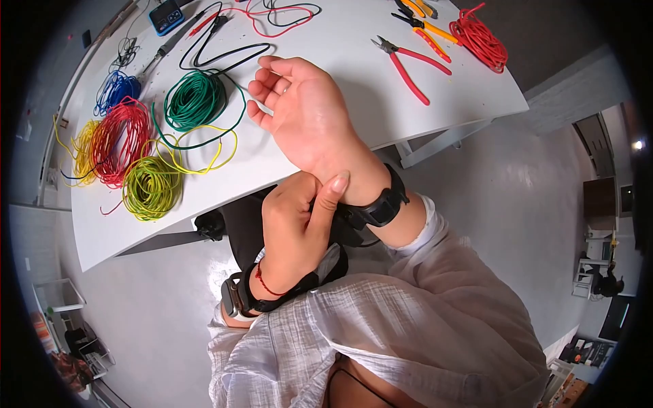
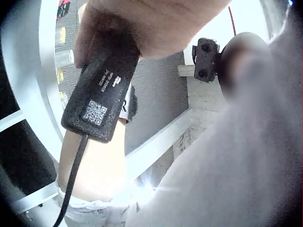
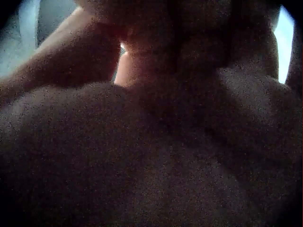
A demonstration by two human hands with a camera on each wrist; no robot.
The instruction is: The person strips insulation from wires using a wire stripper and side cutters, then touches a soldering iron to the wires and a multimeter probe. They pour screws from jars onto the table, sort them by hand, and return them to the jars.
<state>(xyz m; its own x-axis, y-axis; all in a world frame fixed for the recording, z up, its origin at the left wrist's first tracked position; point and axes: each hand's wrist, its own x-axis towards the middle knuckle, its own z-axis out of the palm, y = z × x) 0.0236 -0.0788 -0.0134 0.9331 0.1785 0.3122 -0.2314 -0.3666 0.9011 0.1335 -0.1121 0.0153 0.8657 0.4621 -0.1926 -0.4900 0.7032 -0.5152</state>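
Note:
My left hand grips the right wrist from below, its thumb lying across the inner side just above a black wrist strap. The other fingers are hidden under the wrist. My right hand is raised over the table's front edge, palm up, with loosely bent fingers and nothing in them. In the left wrist view, a black device with a QR code and a cable sits against the forearm. The right wrist view is dark, mostly filled by skin.
Coils of green wire, red wire, yellow-green wire and blue wire lie on the white table at left. Red-handled cutters, orange-handled pliers and another red wire coil are at right. A soldering iron lies behind.

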